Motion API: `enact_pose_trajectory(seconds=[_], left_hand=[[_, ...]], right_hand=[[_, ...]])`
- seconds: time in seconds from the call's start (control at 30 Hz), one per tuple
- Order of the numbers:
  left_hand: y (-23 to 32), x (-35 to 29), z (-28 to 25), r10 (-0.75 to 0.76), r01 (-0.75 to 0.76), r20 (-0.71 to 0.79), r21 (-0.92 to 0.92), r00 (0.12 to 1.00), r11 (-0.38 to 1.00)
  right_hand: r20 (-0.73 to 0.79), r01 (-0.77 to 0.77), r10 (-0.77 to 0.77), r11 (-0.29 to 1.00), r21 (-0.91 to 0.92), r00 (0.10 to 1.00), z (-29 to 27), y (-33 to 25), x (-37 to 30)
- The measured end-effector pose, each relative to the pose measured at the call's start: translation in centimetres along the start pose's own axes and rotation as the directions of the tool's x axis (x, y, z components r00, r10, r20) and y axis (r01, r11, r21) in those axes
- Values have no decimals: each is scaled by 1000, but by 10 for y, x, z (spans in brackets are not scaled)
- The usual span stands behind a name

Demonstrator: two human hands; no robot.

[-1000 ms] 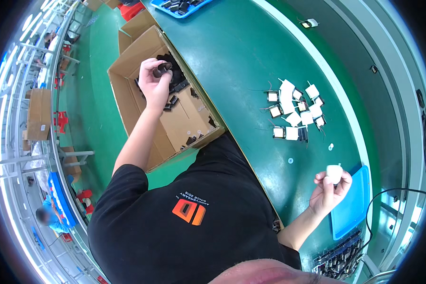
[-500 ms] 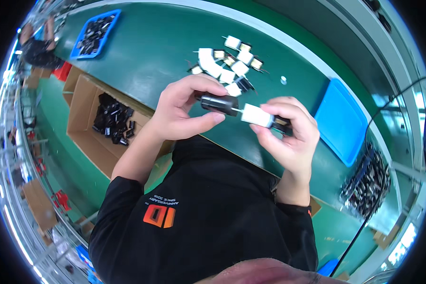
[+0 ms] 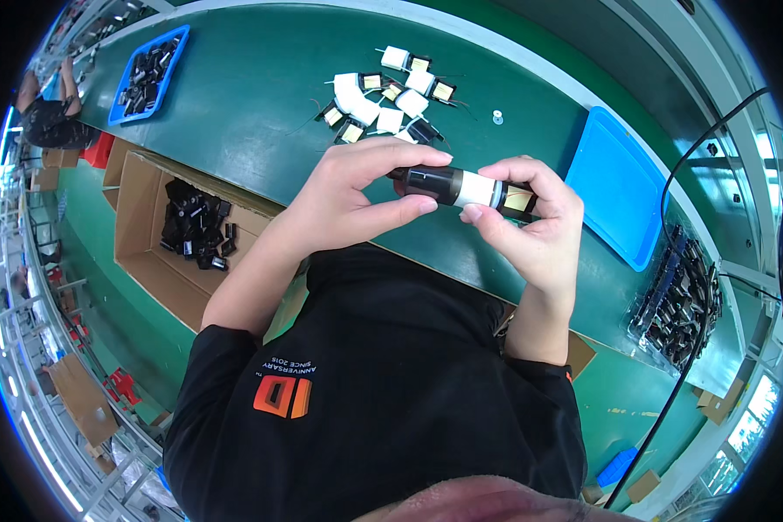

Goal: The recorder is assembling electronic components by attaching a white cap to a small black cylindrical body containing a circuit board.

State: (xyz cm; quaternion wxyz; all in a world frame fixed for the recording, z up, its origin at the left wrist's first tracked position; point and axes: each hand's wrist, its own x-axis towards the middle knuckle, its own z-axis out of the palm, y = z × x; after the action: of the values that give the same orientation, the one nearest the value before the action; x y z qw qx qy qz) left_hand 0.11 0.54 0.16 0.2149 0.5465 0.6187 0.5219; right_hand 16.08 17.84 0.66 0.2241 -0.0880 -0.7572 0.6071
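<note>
My left hand [image 3: 344, 193] grips a glossy black cylindrical shell [image 3: 431, 183] between thumb and fingers. From the right, my right hand [image 3: 544, 222] pinches a white cylindrical part with a black and yellowish end [image 3: 477, 189]. The two pieces meet in one line above the table, with the white end partly inside the shell's mouth. Beyond my hands, several more white cylindrical parts [image 3: 390, 121] with black and yellow ends and thin wires lie in a loose cluster. My fingers cover the outer ends of both held pieces.
The green table [image 3: 261, 96] carries a blue tray of black pieces [image 3: 179, 54] at far left and another blue tray [image 3: 622, 178] at right. A clear bag of dark parts [image 3: 670, 304] lies beyond it. A cardboard box [image 3: 139, 235] with black shells stands left. Someone sits far left.
The white part and the black shell have come together; the gap with a thin pin between them has closed. My hands are nearer each other. The view has shifted slightly.
</note>
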Motion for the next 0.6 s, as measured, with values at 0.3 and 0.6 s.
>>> enact_pose_trajectory(seconds=[0.3,0.6], left_hand=[[-1,1,11,-162,160,3,-167,987,973],[-1,6,10,-126,125,22,36,992,991]], right_hand=[[77,-181,164,901,394,983,-4,19,-2],[24,-144,143,946,290,989,4,30,-7]])
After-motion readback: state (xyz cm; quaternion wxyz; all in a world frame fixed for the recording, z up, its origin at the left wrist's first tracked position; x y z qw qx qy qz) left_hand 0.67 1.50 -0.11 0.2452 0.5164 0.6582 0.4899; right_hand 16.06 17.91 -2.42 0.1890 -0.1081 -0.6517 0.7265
